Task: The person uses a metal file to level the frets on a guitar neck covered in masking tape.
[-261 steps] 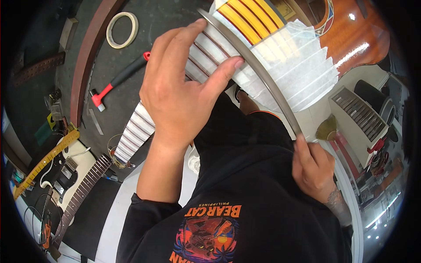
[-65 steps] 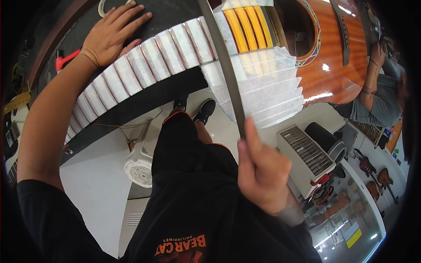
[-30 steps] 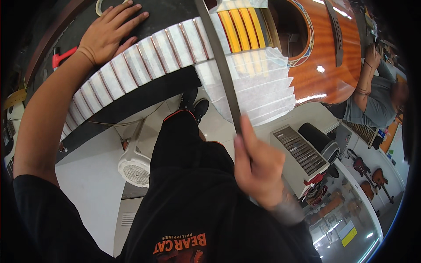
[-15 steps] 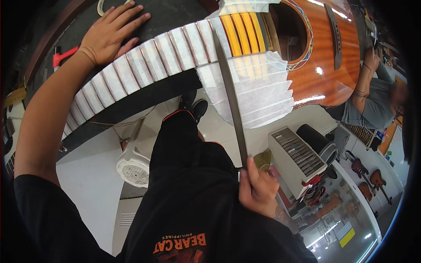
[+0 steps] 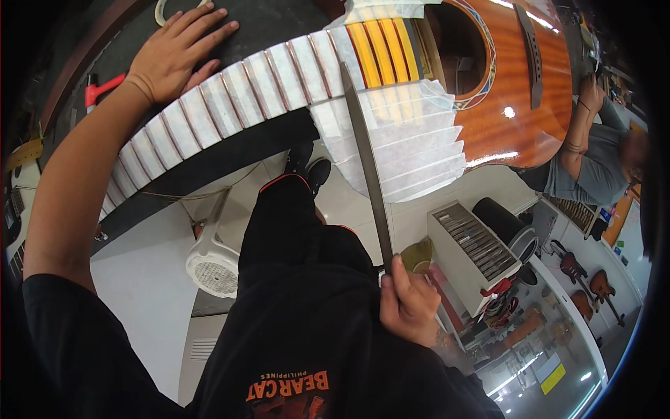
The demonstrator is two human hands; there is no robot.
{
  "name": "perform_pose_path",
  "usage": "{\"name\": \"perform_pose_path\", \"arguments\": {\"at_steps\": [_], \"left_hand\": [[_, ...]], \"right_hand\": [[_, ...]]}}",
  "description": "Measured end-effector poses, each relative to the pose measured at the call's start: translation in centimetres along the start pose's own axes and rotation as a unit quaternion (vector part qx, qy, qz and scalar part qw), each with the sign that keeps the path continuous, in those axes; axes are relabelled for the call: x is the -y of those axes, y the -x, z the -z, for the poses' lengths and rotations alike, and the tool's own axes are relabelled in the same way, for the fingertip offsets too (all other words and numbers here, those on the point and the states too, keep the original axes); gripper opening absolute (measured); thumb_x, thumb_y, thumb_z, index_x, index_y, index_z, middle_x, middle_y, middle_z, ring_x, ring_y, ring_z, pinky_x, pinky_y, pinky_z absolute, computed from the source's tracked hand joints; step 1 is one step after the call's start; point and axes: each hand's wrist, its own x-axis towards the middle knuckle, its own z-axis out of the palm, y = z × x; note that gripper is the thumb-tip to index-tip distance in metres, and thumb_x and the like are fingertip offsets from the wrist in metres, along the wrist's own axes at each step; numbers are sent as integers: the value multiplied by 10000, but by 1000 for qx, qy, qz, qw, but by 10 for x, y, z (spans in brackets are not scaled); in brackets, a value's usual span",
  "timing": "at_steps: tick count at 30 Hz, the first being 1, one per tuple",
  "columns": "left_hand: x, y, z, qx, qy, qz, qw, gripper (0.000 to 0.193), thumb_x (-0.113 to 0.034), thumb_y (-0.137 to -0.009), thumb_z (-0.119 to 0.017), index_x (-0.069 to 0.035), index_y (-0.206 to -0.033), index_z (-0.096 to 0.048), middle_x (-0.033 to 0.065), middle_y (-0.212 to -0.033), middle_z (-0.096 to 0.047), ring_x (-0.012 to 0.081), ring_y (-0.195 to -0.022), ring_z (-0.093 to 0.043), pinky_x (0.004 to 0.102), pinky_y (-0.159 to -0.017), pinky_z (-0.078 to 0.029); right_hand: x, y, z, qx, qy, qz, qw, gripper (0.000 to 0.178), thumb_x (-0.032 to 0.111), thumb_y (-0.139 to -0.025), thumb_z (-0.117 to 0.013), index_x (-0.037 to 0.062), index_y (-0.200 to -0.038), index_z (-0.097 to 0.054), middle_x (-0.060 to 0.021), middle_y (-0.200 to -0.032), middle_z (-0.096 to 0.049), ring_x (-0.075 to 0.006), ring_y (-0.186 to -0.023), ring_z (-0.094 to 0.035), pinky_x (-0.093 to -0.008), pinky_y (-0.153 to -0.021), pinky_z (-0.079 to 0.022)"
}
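An acoustic guitar with a glossy reddish-brown body point(image 5: 502, 133) lies across the bench. White masking tape covers its fretboard point(image 5: 237, 98) between the bare metal frets, and more tape point(image 5: 419, 140) fans over the body's near side. Yellow strips point(image 5: 380, 52) fill the last fret spaces by the soundhole. In my right hand point(image 5: 412, 300) is a long, flat metal file point(image 5: 370, 160), gripped at its near end with the forefinger stretched along it; its far tip rests at or just above the taped fretboard edge. My left hand point(image 5: 181, 52) lies flat, fingers spread, on the dark bench beside the neck.
A red-handled hammer point(image 5: 105, 91) and a tape roll point(image 5: 167, 10) lie on the bench. Below stand a white stool point(image 5: 213, 265) and a rack of tools point(image 5: 474, 244), near a glass case point(image 5: 544, 349). Another person point(image 5: 593, 153) works at the right, past the guitar body.
The file has drawn back toward me, its tip moving from higher on the fretboard to near its edge. My left hand stays in place.
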Motion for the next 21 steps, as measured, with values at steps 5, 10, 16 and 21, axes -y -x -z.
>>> {"name": "perform_pose_path", "arguments": {"at_steps": [5,10,16,21], "left_hand": [[0,-3,-4,-3,-7,-5,1000,627,-372,-966,-574,-189,-1554,-456,96,-1575,-449,313,-1464,-406,487,-1218,-334],[3,1,-7,1,-5,-2,1000,631,-371,-965,-577,-195,-1557,-451,91,-1582,-441,309,-1475,-394,482,-1224,-327],[1,-2,-3,8,-1,5,1000,642,-333,-947,-605,-196,-1556,-453,89,-1588,-435,307,-1482,-386,481,-1227,-325],[-3,-1,1,14,11,10,1000,670,-297,-915,-633,-194,-1553,-458,91,-1587,-438,311,-1484,-384,486,-1227,-323]], "right_hand": [[7,-51,-4,-13,4,18,1000,562,-54,-847,-751,-1,-1389,-615,-59,-583,-503,-219,-447,-537,-384,-460,-452],[22,-111,-8,2,-7,12,1000,485,-89,-886,-681,-47,-1367,-625,-101,-592,-532,-211,-466,-563,-304,-499,-441],[-11,-14,6,3,25,29,999,527,-50,-835,-752,-7,-1350,-649,-50,-626,-567,-178,-484,-566,-313,-474,-453],[-18,18,7,-5,-17,-11,1000,505,-55,-822,-746,-15,-1319,-668,-48,-651,-592,-156,-488,-549,-288,-472,-445]]}}
